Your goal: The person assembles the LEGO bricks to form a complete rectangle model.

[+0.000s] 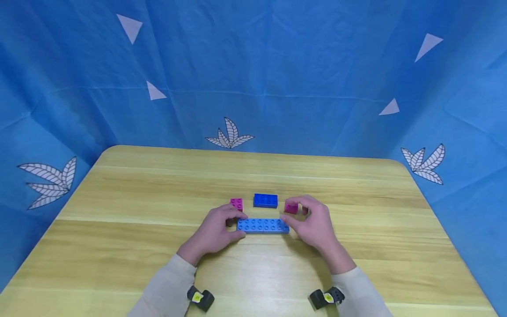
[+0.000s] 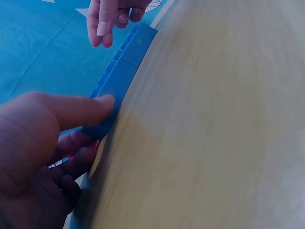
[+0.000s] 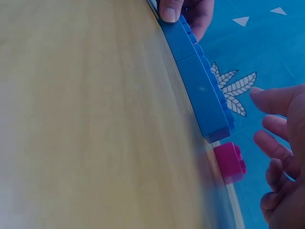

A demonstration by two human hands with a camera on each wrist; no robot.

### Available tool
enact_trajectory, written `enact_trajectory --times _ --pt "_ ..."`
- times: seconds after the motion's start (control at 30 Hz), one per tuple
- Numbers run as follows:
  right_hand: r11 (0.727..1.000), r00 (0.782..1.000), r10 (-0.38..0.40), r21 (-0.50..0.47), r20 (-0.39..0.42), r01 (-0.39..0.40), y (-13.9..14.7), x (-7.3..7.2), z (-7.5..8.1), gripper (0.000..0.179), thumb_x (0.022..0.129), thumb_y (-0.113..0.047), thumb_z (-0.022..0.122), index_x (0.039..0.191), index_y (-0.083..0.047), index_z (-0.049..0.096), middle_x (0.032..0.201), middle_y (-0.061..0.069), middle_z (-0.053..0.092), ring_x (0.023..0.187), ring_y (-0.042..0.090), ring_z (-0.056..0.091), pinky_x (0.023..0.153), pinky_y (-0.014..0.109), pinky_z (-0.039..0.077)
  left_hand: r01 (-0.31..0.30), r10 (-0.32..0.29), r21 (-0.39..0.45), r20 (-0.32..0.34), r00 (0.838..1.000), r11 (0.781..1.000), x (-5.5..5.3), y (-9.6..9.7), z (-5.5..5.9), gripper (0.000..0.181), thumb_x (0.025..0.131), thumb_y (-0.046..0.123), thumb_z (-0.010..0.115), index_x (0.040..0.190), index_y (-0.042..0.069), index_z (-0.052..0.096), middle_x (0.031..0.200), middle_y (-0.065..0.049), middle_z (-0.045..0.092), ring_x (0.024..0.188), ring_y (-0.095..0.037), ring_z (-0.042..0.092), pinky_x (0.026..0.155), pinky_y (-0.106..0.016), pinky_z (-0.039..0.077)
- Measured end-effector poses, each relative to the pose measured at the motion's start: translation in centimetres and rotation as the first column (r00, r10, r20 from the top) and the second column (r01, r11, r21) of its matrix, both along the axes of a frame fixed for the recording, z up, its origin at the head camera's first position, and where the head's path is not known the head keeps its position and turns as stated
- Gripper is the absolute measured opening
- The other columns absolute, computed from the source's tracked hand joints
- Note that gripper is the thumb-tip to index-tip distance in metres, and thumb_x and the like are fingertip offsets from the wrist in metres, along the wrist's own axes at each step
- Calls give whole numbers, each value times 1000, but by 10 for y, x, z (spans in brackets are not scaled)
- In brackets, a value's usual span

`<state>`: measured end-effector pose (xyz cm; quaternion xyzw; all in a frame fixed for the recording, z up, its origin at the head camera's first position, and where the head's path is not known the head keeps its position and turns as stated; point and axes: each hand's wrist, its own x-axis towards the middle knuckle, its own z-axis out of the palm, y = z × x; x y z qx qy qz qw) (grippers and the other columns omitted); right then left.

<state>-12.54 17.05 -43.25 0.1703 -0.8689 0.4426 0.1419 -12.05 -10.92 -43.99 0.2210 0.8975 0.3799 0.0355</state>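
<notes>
Two light blue bricks lie end to end on the table, a left one (image 1: 250, 226) and a right one (image 1: 272, 226), with a thin seam between them. My left hand (image 1: 215, 230) pinches the left brick, thumb on its near side and fingers on the far side. The right hand (image 1: 315, 224) hovers over the right brick's outer end, thumb and fingers apart; in the right wrist view they hold nothing. Beneath its fingers sits a magenta brick (image 3: 229, 163). Another magenta brick (image 1: 236, 203) stands just beyond the left fingertips, its lower part hidden.
A dark blue brick (image 1: 266, 200) lies behind the light blue pair, between the magenta bricks. Under everything is a wooden table (image 1: 166, 185) with rounded far corners. A blue patterned cloth (image 1: 277, 66) hangs along the back and sides.
</notes>
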Motion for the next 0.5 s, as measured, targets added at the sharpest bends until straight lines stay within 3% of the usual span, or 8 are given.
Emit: enact_trajectory --times 0.13,0.27,0.37,0.5 --pt "1000 1000 12 3 -9 -12 -1 -8 -1 37 74 -11 89 107 -5 74 95 7 70 81 27 59 66 37 46 6 -6 7 0 1000 1000 -1 1 -2 36 81 16 85 114 13 73 104 5 61 91 -17 53 86 -39 46" --pt "1000 999 7 20 35 -7 -5 -14 0 38 75 -15 88 110 -7 75 104 6 71 88 26 59 69 41 47 0 0 24 5 1000 1000 0 0 -2 36 79 14 86 113 12 73 97 6 58 85 -16 51 79 -36 45" --pt "999 999 22 32 45 -24 -8 -21 0 38 77 -18 88 111 -7 74 108 6 71 97 27 61 80 45 45 -2 2 34 7 1000 999 0 -1 -1 35 79 14 86 111 12 74 94 7 57 82 -16 50 75 -35 45" --pt "997 999 36 65 30 -38 -11 -32 -1 39 77 -21 88 111 -8 75 108 3 71 102 28 59 84 46 40 9 -9 35 1 1000 999 -1 -1 1 34 79 14 86 111 12 74 93 7 56 81 -15 50 73 -34 45"
